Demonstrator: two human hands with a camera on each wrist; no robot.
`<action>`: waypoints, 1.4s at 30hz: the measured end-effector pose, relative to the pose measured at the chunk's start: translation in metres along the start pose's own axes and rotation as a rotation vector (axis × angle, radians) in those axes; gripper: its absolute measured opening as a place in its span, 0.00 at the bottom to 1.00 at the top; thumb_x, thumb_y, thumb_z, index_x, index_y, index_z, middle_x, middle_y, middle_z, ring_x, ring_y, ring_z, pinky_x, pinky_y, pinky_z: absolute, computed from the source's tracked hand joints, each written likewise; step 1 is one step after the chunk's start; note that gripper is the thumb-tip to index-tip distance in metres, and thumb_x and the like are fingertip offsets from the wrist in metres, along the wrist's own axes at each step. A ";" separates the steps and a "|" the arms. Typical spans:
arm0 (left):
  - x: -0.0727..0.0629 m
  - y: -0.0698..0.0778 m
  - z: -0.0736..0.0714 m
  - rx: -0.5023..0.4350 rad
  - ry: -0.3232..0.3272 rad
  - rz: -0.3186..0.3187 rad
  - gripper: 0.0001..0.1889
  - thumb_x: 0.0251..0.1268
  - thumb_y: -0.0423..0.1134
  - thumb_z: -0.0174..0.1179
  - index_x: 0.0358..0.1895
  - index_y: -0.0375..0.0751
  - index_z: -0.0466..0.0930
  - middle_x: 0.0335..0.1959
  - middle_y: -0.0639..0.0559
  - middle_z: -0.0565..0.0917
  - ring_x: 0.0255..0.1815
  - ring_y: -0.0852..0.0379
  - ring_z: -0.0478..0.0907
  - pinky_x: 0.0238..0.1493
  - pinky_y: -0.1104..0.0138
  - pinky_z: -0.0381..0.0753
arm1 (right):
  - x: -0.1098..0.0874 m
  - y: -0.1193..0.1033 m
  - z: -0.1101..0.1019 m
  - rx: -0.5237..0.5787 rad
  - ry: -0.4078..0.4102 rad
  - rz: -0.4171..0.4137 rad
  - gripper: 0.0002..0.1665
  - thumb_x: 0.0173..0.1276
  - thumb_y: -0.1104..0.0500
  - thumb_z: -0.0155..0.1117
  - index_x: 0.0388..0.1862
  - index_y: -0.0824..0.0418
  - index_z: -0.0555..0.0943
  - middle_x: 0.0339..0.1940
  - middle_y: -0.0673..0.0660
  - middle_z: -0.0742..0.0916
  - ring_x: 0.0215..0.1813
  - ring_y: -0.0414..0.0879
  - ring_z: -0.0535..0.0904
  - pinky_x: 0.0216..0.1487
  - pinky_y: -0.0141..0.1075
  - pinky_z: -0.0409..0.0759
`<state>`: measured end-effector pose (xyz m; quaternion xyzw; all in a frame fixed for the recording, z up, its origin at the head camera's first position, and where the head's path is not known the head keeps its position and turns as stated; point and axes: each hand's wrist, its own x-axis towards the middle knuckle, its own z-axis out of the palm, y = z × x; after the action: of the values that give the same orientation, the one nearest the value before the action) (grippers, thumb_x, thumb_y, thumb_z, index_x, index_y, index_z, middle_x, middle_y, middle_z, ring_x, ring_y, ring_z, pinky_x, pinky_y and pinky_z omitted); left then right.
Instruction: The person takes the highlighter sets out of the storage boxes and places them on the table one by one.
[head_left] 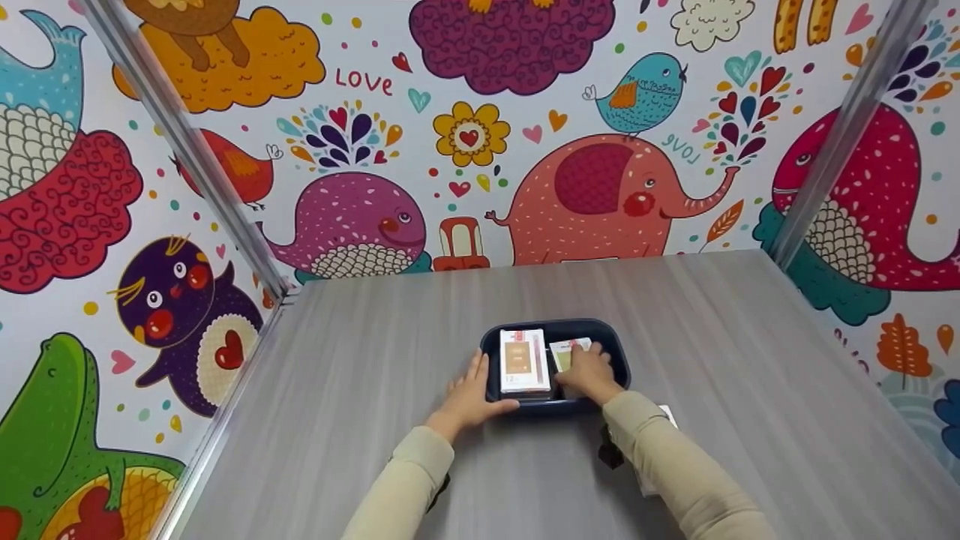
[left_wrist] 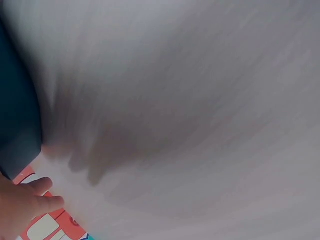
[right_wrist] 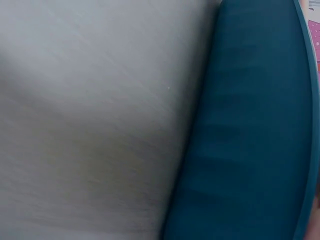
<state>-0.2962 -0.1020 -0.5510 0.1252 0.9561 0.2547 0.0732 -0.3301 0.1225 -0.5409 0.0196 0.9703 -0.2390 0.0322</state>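
Note:
A dark blue plastic bin point(head_left: 555, 407) stands on the table, its outer wall filling part of the right wrist view point(right_wrist: 245, 125). Inside, on the left, is a white box point(head_left: 534, 379) with a brown panel. To its right, a second white box with a green panel point(head_left: 564, 360) is partly hidden by my right hand point(head_left: 591, 373), which grips it from above, thumb on the near left side. My left hand point(head_left: 471, 397) rests against the bin's left end, fingers extended along the wall and thumb by the front rim. In the left wrist view, fingertips point(left_wrist: 47, 202) of that hand look straight.
A white object point(head_left: 667, 415) lies on the grey wood-grain table point(head_left: 375, 360), mostly covered by the right forearm. Printed cartoon panels point(head_left: 360, 217) enclose the back and sides, with metal posts point(head_left: 187, 150) at the corners.

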 end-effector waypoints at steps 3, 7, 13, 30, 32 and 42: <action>0.000 0.001 0.000 -0.003 0.001 -0.002 0.58 0.46 0.71 0.57 0.72 0.35 0.43 0.74 0.42 0.44 0.65 0.34 0.58 0.63 0.43 0.52 | 0.000 0.001 0.001 0.002 0.017 0.002 0.45 0.43 0.50 0.71 0.59 0.70 0.69 0.49 0.74 0.70 0.48 0.67 0.68 0.43 0.54 0.73; 0.000 0.001 0.000 -0.007 0.001 -0.003 0.58 0.46 0.70 0.56 0.72 0.35 0.43 0.74 0.42 0.43 0.66 0.34 0.57 0.64 0.43 0.52 | 0.001 0.003 0.002 -0.003 0.029 0.001 0.44 0.42 0.50 0.71 0.58 0.70 0.70 0.48 0.75 0.71 0.48 0.67 0.68 0.42 0.53 0.74; -0.001 0.001 -0.001 -0.005 -0.003 -0.006 0.57 0.46 0.71 0.56 0.72 0.35 0.43 0.74 0.42 0.43 0.66 0.34 0.57 0.64 0.43 0.51 | 0.000 0.002 0.002 -0.015 0.032 -0.003 0.43 0.42 0.50 0.71 0.55 0.71 0.71 0.46 0.75 0.71 0.48 0.67 0.68 0.41 0.53 0.74; -0.002 0.002 -0.003 -0.014 -0.013 -0.017 0.58 0.46 0.71 0.55 0.72 0.36 0.42 0.74 0.44 0.43 0.66 0.34 0.56 0.65 0.44 0.50 | -0.003 -0.005 -0.016 0.018 0.052 -0.042 0.38 0.44 0.50 0.69 0.54 0.67 0.74 0.48 0.73 0.71 0.46 0.65 0.69 0.38 0.52 0.73; -0.003 0.002 -0.003 -0.014 -0.012 -0.015 0.58 0.46 0.71 0.56 0.72 0.36 0.42 0.74 0.43 0.43 0.66 0.34 0.56 0.65 0.44 0.50 | -0.004 -0.006 -0.020 0.022 0.052 -0.052 0.35 0.44 0.50 0.68 0.51 0.66 0.75 0.48 0.73 0.71 0.46 0.65 0.69 0.37 0.51 0.72; -0.001 0.001 -0.002 -0.010 -0.012 -0.023 0.57 0.46 0.70 0.57 0.72 0.37 0.42 0.74 0.43 0.43 0.67 0.35 0.55 0.65 0.44 0.50 | -0.012 -0.007 -0.046 0.072 0.105 -0.121 0.35 0.43 0.52 0.66 0.52 0.67 0.75 0.47 0.73 0.74 0.48 0.68 0.69 0.44 0.54 0.71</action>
<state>-0.2949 -0.1026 -0.5490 0.1154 0.9557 0.2579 0.0823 -0.3205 0.1377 -0.4964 -0.0255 0.9608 -0.2739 -0.0339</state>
